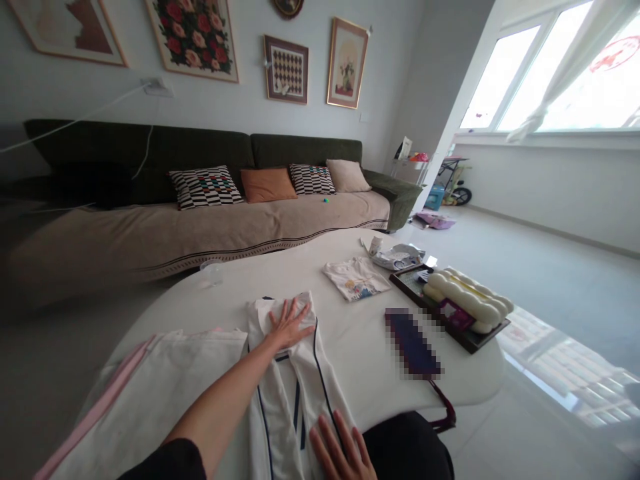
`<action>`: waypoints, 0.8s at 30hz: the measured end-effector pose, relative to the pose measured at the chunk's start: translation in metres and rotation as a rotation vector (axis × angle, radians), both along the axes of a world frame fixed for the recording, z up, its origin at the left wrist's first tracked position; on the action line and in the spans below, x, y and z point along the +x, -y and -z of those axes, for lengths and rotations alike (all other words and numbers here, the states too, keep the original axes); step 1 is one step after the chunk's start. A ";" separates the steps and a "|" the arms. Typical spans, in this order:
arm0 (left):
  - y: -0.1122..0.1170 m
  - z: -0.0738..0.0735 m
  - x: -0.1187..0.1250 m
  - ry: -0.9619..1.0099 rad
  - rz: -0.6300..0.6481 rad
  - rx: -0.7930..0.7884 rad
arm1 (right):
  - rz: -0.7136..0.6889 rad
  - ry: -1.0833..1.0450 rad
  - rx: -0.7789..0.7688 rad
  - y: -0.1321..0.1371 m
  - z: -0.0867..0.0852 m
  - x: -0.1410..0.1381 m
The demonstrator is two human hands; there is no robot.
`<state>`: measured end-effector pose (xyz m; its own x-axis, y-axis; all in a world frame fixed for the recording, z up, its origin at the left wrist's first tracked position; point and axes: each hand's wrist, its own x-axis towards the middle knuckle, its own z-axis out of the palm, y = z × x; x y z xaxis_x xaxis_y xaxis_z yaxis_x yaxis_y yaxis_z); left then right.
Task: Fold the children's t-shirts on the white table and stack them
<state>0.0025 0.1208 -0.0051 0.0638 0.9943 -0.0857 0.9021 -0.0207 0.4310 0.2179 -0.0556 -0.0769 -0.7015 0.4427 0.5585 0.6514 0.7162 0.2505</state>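
A white garment with dark navy piping (293,390) lies lengthwise on the white table (360,347) in front of me. My left hand (289,325) reaches forward and presses flat on its far end, fingers spread. My right hand (343,452) lies flat on the near end of the same garment at the table's edge, fingers apart. Neither hand grips anything.
A white and pink cloth (145,393) lies at the left. A folded printed T-shirt (356,278) and a crumpled wrapper (397,255) lie further back. A dark tray (447,310) holds a cream bumpy object, with a blurred dark item (413,343) beside it. A sofa (200,213) stands behind.
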 end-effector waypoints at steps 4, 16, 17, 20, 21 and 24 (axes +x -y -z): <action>0.076 -0.014 0.011 0.008 0.107 0.177 | 0.024 -0.031 0.007 0.000 -0.008 -0.002; 0.262 0.052 -0.011 -0.237 0.222 0.060 | 0.115 0.068 -0.225 0.019 -0.025 -0.009; 0.262 0.051 -0.007 -0.240 0.189 0.073 | 0.105 0.093 -0.246 0.018 -0.030 -0.008; 0.258 0.045 -0.001 -0.225 0.154 0.090 | 0.058 0.145 -0.325 0.012 -0.046 -0.001; 0.257 0.043 -0.001 -0.217 0.163 0.094 | 0.041 0.151 -0.353 0.010 -0.051 0.002; 0.256 0.032 -0.003 -0.186 0.215 0.047 | 0.002 0.127 -0.418 0.004 -0.064 0.010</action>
<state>-0.0004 -0.1350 -0.0369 0.2609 0.9628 -0.0703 0.9384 -0.2358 0.2525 0.2282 -0.0601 -0.0125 -0.7519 0.6139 0.2404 0.6357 0.7717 0.0177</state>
